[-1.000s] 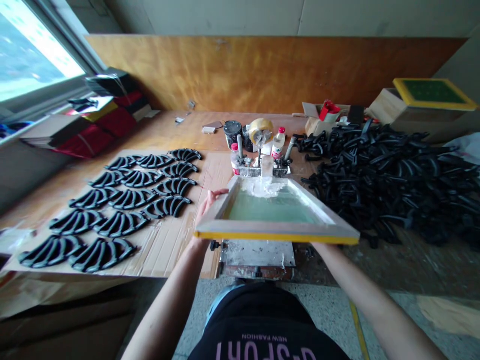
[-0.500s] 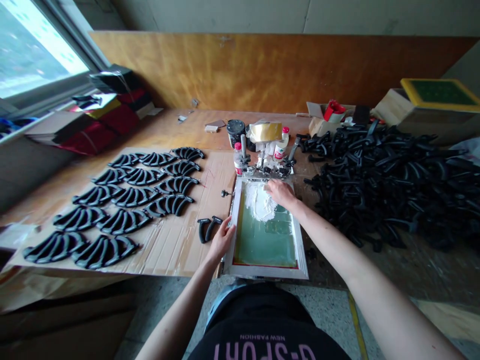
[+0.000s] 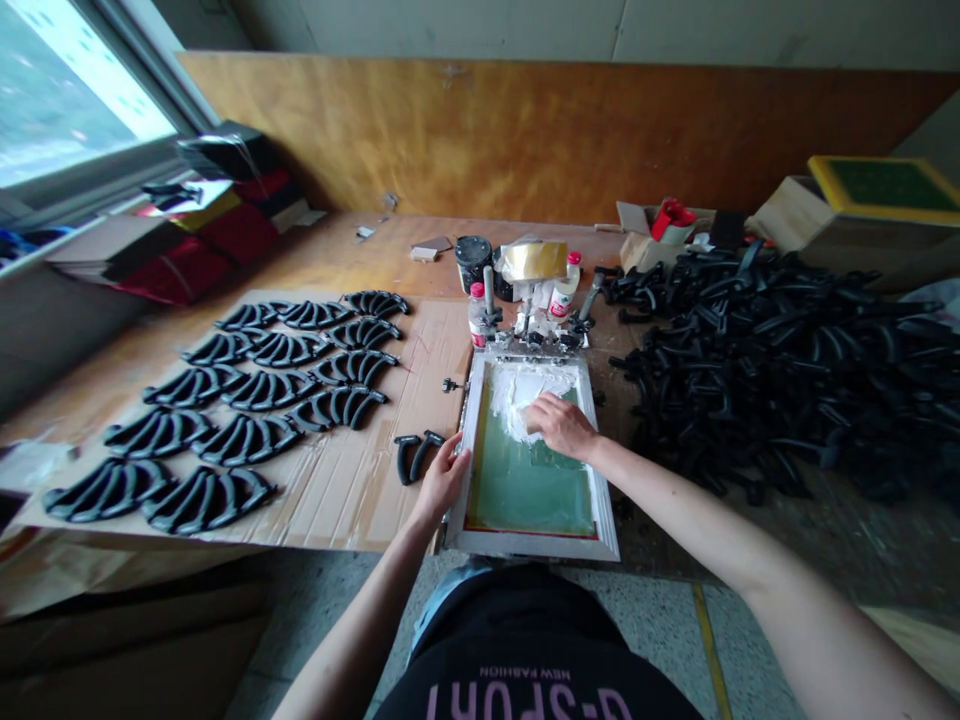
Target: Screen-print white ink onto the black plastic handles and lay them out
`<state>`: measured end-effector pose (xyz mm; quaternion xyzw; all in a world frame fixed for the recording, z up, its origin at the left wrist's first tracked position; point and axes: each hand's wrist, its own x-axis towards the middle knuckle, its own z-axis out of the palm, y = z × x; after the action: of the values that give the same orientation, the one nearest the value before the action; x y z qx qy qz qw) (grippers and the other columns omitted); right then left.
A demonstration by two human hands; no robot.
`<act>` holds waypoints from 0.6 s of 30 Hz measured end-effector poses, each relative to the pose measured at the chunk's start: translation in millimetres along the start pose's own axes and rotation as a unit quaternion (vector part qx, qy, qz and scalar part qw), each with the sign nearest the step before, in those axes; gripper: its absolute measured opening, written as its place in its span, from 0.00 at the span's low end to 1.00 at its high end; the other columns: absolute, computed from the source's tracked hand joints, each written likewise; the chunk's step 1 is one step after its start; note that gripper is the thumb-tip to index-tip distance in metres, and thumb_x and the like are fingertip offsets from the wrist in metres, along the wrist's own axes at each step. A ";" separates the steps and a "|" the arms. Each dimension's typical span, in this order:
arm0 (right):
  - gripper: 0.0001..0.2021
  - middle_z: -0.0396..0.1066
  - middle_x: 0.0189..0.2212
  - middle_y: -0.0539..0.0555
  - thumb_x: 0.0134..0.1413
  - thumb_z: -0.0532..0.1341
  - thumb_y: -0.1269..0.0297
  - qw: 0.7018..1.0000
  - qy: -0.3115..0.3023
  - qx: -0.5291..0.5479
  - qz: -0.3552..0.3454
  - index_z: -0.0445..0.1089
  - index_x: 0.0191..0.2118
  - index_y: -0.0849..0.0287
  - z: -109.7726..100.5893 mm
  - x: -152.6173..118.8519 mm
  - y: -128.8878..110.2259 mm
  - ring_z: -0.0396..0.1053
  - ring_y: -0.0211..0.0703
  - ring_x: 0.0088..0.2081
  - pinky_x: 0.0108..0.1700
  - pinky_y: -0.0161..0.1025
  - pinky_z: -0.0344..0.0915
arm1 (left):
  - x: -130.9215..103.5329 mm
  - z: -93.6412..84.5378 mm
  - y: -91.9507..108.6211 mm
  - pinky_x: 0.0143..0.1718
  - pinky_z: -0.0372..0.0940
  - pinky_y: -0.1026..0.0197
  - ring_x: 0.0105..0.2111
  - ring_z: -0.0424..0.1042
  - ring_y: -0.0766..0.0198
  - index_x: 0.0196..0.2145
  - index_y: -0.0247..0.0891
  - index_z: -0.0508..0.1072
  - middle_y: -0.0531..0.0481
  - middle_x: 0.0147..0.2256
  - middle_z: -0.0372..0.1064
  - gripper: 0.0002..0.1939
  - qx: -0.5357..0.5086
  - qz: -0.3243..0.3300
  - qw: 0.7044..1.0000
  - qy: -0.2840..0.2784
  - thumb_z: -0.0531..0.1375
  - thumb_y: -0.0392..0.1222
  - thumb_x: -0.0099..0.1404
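A framed green screen [image 3: 525, 490] lies flat on the bench in front of me, its far end at a metal clamp fixture [image 3: 531, 340]. White paste [image 3: 514, 395] is smeared over the screen's upper half. My right hand [image 3: 561, 425] is closed over the paste, its fingers pressed together; whatever they hold is hidden beneath them. My left hand [image 3: 448, 475] rests at the frame's left edge, fingers wrapped on the rim. Just left of it, two curved black parts [image 3: 417, 457] lie on the cardboard [image 3: 360, 490].
Rows of black curved parts [image 3: 247, 440] cover the cardboard at left. A large heap of black parts [image 3: 787, 370] fills the right side. Bottles [image 3: 562, 290] and a dark tub [image 3: 473, 262] stand behind the fixture. Boxes [image 3: 795, 215] sit at back right.
My right hand has moved from the far end of the screen toward me, over the paste. My left hand has stayed at the frame's left edge.
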<state>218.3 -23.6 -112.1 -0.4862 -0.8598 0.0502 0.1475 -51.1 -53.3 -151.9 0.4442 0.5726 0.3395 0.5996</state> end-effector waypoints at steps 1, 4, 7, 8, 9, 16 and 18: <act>0.09 0.72 0.36 0.58 0.56 0.56 0.76 1.000 0.001 0.003 -0.017 0.72 0.36 0.61 3.6 -4.0 -1.2 0.66 0.48 0.43 0.45 0.40 0.62 | -0.2 -0.1 -0.1 0.33 0.67 0.61 0.33 0.74 0.59 0.58 0.35 0.66 0.47 0.35 0.75 0.36 0.000 -0.003 1.000 0.001 0.63 0.58 0.56; 0.06 0.73 0.35 0.55 0.58 0.58 0.71 0.999 0.007 0.031 -0.014 0.72 0.37 0.59 2.7 -3.3 0.7 0.68 0.46 0.41 0.45 0.39 0.63 | -1.1 -0.6 1.2 0.32 0.66 0.62 0.31 0.73 0.60 0.59 0.36 0.65 0.47 0.34 0.75 0.36 0.008 -0.007 1.000 -0.001 0.62 0.58 0.58; 0.10 0.75 0.37 0.52 0.57 0.63 0.62 0.996 0.035 0.045 0.072 0.72 0.45 0.54 -12.5 23.7 12.5 0.70 0.44 0.40 0.41 0.37 0.64 | -6.0 -3.1 11.7 0.30 0.65 0.63 0.30 0.73 0.61 0.59 0.36 0.64 0.49 0.32 0.74 0.36 0.013 -0.009 1.000 -0.005 0.62 0.57 0.57; 0.15 0.75 0.39 0.51 0.56 0.64 0.61 0.992 0.045 0.043 0.105 0.71 0.49 0.52 -19.1 34.9 18.9 0.71 0.44 0.39 0.41 0.37 0.64 | -9.1 -4.6 18.5 0.30 0.65 0.63 0.29 0.72 0.62 0.60 0.37 0.64 0.49 0.32 0.73 0.37 0.011 -0.011 1.000 -0.009 0.63 0.57 0.57; 0.20 0.76 0.40 0.51 0.55 0.65 0.60 0.989 0.055 0.038 0.135 0.68 0.54 0.49 -26.0 44.8 26.8 0.71 0.44 0.39 0.40 0.37 0.64 | -12.8 -6.3 26.9 0.29 0.65 0.64 0.29 0.71 0.63 0.60 0.38 0.64 0.50 0.32 0.73 0.37 0.007 -0.010 1.000 -0.014 0.63 0.57 0.57; 0.12 0.76 0.29 0.52 0.61 0.56 0.69 0.933 0.169 0.022 0.317 0.73 0.48 0.59 -50.7 14.2 94.8 0.72 0.42 0.31 0.35 0.36 0.68 | -19.8 -6.8 105.4 0.26 0.64 0.66 0.28 0.68 0.67 0.42 0.39 0.74 0.50 0.35 0.71 0.25 -0.061 0.100 0.993 0.005 0.55 0.63 0.62; 0.13 0.74 0.24 0.51 0.62 0.52 0.71 0.936 0.155 0.035 0.313 0.75 0.37 0.66 -37.1 -10.6 95.8 0.69 0.37 0.27 0.31 0.33 0.68 | -9.3 0.7 128.1 0.30 0.66 0.65 0.31 0.70 0.65 0.41 0.40 0.72 0.50 0.35 0.71 0.23 -0.118 0.180 0.977 0.003 0.60 0.61 0.59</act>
<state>313.3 15.2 -101.0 -0.7272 -0.6282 0.0484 0.2725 -38.4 -13.9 -30.4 0.4653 0.4408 0.5081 0.5754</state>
